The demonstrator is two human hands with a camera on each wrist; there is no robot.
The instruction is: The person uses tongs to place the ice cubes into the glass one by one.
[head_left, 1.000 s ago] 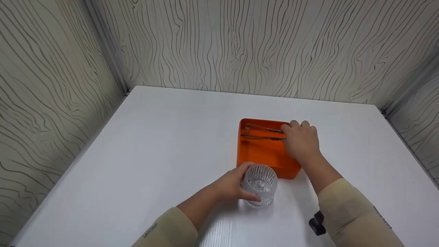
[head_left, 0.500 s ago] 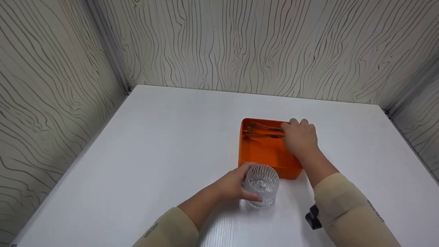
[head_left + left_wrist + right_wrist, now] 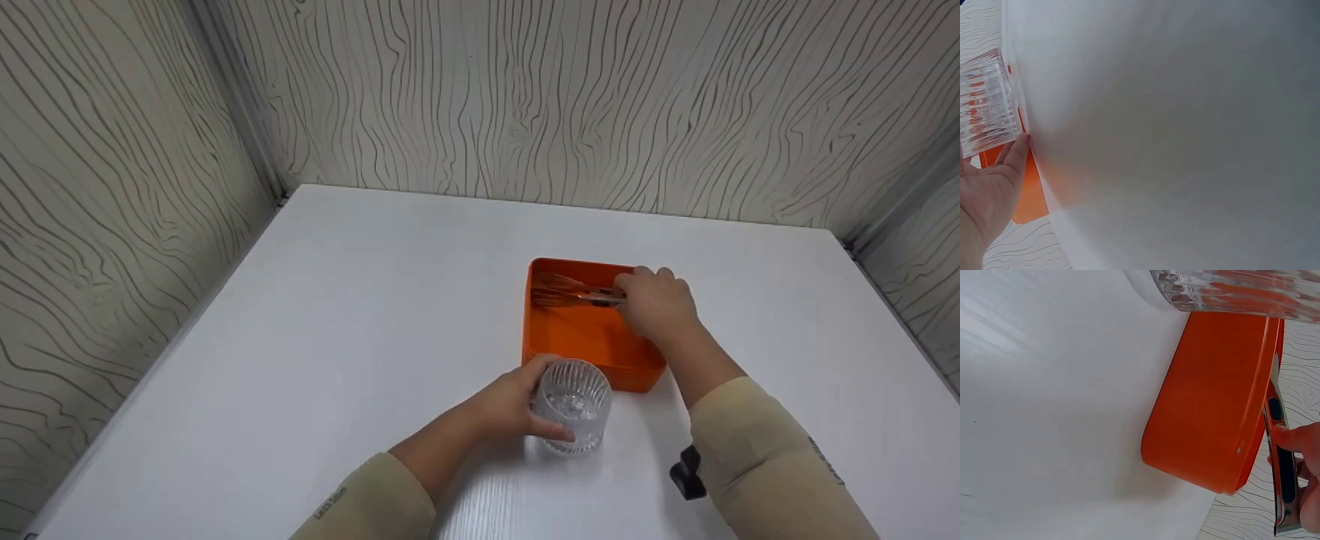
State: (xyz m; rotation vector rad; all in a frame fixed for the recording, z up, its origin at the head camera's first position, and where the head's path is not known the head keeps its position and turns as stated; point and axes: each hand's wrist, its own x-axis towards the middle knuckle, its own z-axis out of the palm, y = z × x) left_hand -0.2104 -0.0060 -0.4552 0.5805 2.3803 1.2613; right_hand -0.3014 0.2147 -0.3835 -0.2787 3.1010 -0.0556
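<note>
In the head view my left hand (image 3: 504, 405) grips a clear ribbed glass (image 3: 589, 412) from its left side, thumb in front. The glass stands upright at the near side of an orange box (image 3: 634, 379). My right hand (image 3: 661, 309) holds metal tongs (image 3: 602, 298) over the box's right side, their tips reaching into it toward the back left. In the right wrist view, the thumb presses the black grip of the tongs (image 3: 1287, 475). Whether the tips have anything between them is too dark to tell. The left wrist view shows fingers against the glass (image 3: 991, 101).
A white table (image 3: 360, 322) carries the box and glass. Wood-grain panels (image 3: 480, 97) rise behind and at both sides. A small black object (image 3: 688, 474) shows beside the right sleeve (image 3: 757, 442).
The two arms of the tongs have drawn closer together inside the box as my right hand squeezes. My left hand and the glass have stayed in place.
</note>
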